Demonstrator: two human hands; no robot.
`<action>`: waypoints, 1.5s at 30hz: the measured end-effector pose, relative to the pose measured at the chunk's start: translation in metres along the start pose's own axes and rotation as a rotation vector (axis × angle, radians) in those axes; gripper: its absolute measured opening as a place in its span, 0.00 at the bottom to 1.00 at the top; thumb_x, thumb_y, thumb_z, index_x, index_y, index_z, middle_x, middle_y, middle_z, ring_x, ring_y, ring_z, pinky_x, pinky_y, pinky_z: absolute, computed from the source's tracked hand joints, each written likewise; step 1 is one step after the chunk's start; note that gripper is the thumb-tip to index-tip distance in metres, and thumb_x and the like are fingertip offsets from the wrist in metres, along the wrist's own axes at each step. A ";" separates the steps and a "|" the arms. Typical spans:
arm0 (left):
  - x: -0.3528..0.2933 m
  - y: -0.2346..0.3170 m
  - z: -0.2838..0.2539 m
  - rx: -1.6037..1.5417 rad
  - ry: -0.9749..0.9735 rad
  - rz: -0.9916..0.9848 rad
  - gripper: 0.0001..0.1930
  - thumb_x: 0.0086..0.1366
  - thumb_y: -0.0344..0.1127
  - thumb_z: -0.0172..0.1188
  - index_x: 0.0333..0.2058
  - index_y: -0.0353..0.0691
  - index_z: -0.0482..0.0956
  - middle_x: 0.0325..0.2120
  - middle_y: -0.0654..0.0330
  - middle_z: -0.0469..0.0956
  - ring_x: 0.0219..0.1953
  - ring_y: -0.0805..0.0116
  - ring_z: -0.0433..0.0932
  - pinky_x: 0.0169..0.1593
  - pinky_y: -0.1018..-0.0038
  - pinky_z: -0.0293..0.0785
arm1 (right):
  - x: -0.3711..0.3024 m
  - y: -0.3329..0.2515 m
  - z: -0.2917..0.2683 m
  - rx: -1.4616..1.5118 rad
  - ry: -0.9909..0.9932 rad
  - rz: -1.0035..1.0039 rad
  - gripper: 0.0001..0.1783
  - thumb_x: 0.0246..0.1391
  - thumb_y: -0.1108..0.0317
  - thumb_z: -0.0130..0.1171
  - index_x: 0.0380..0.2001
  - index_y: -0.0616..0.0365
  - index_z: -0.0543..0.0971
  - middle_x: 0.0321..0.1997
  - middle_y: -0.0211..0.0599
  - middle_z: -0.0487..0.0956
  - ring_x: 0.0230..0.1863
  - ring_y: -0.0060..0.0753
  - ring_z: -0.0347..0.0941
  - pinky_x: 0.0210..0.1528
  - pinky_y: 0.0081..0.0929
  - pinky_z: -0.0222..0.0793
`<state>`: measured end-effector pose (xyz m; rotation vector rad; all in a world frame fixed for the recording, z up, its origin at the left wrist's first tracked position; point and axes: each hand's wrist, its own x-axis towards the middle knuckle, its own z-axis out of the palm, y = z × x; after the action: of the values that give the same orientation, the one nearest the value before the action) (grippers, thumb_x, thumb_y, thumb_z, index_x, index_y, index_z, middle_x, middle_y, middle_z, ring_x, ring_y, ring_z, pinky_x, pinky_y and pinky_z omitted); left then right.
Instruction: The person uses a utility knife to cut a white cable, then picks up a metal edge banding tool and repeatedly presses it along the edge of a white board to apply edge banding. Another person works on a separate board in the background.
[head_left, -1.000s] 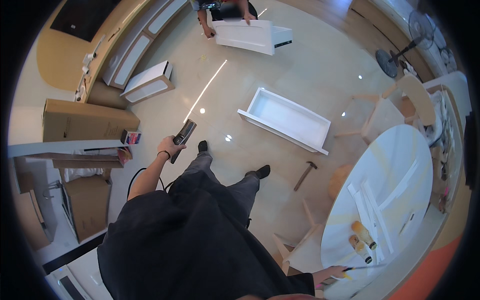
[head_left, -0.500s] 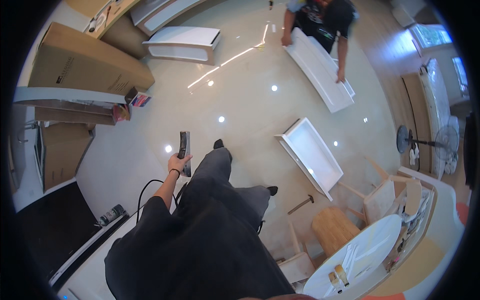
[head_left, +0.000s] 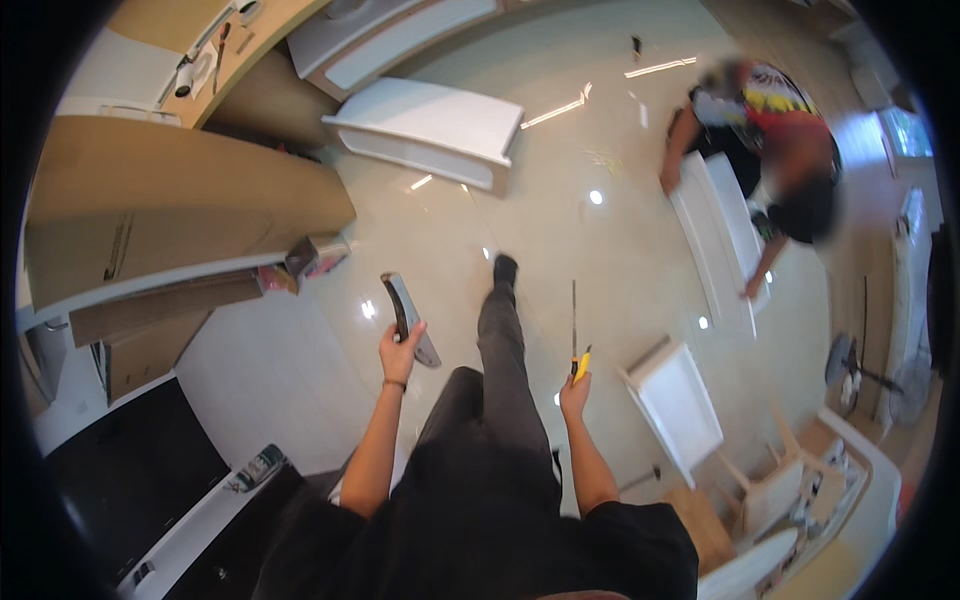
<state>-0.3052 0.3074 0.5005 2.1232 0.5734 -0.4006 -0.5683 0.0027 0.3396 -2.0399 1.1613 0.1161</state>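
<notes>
My left hand (head_left: 400, 350) is closed around a dark, curved tool with a silver metal plate (head_left: 400, 308); its exact kind is unclear. It hangs over the glossy floor, left of my outstretched leg. To the right of that leg, my right hand (head_left: 573, 394) grips two slim tools together. One looks like a long-shafted screwdriver (head_left: 574, 325) with an orange and black handle. Beside it is a yellow tool with a dark tip (head_left: 583, 363), perhaps a utility knife. Both point away from me.
At far right a person bends over a white drawer-like panel (head_left: 715, 235). A white tray-shaped drawer (head_left: 678, 408) lies nearer, beside wooden chairs (head_left: 775, 490). Another white drawer unit (head_left: 430, 125) lies far ahead. Cardboard boxes (head_left: 185, 190) and a black screen (head_left: 140, 480) line the left.
My right hand has come into view with the two slim tools. My left hand has shifted right with its tool. I have stepped forward; the other person now bends lower over the panel.
</notes>
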 end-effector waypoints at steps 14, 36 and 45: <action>0.317 -0.022 0.172 -0.558 -0.103 0.001 0.19 0.65 0.38 0.71 0.48 0.32 0.77 0.37 0.63 0.81 0.37 0.77 0.77 0.43 0.78 0.74 | 0.420 -0.041 0.332 -0.176 0.302 -0.200 0.16 0.61 0.78 0.56 0.51 0.71 0.68 0.48 0.60 0.72 0.53 0.66 0.68 0.55 0.54 0.64; 0.432 0.013 0.240 -0.671 -0.333 0.369 0.17 0.66 0.36 0.68 0.45 0.30 0.74 0.33 0.63 0.79 0.33 0.77 0.75 0.35 0.76 0.74 | 0.449 -0.098 0.343 -0.092 0.517 -0.251 0.25 0.61 0.63 0.61 0.57 0.62 0.70 0.61 0.45 0.72 0.64 0.47 0.67 0.66 0.47 0.61; 0.443 0.030 0.154 -0.436 -0.200 0.540 0.22 0.60 0.36 0.70 0.49 0.29 0.77 0.32 0.63 0.80 0.33 0.78 0.75 0.39 0.75 0.75 | 0.452 -0.445 0.353 -0.120 -0.098 -1.397 0.30 0.57 0.55 0.68 0.56 0.64 0.75 0.54 0.50 0.78 0.56 0.52 0.75 0.55 0.41 0.74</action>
<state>0.0723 0.2769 0.2227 1.7010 -0.0421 -0.1578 0.1326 0.0489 0.1577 -2.4512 -0.4956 -0.4020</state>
